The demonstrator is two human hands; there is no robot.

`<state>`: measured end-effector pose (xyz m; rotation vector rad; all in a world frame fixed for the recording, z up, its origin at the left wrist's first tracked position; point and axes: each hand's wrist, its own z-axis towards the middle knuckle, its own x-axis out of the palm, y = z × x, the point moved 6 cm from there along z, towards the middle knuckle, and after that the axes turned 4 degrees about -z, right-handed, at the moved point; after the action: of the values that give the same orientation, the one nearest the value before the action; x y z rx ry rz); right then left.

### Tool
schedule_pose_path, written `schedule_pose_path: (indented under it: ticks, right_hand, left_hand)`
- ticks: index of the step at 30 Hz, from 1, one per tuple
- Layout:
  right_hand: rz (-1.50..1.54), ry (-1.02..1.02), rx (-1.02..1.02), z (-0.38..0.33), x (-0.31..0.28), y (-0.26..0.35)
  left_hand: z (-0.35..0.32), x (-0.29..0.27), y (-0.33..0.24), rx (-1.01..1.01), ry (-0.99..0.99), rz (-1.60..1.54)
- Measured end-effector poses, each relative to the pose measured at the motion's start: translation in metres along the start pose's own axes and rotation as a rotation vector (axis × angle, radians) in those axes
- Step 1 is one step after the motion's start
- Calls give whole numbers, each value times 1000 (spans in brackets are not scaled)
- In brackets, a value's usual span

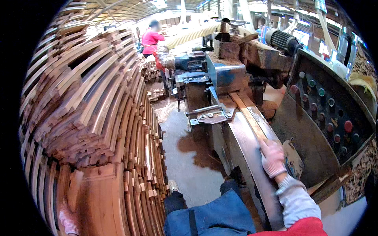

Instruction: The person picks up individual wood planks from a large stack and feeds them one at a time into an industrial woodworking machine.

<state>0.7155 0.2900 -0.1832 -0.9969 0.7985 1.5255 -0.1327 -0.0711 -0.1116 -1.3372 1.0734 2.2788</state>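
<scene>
1 wooden strip point(249, 118) leading into 1 machine point(228, 76), 1 right hand point(272, 158), fingers closed on strip's near end, 1 left hand point(69, 222) at board stack point(90, 94) left of machine, finger opening unclear

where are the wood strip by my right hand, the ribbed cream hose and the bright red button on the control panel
wood strip point(249, 117), head view: middle of its bare upper face
ribbed cream hose point(193, 37), head view: side, midway along
bright red button point(348, 126), head view: centre of its cap
</scene>
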Motion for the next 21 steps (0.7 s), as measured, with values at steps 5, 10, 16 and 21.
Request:
schedule_pose_path:
  ticks: [5, 10, 16, 21]
  right_hand:
    - [-49, -88, -6, 66, 35, -14]
    - [871, -17, -394, 34, -54, 137]
    - [694, 156, -328, -73, -117, 142]
    - [271, 107, 138, -179, -127, 51]
  left_hand:
    - [-46, -179, -144, 497, -89, 35]
    - [-103, -309, -296, 1026, -273, -254]
    - [-148, -384, -461, 1456, -746, -450]
    - [-134, -410, -433, 1461, -803, -663]
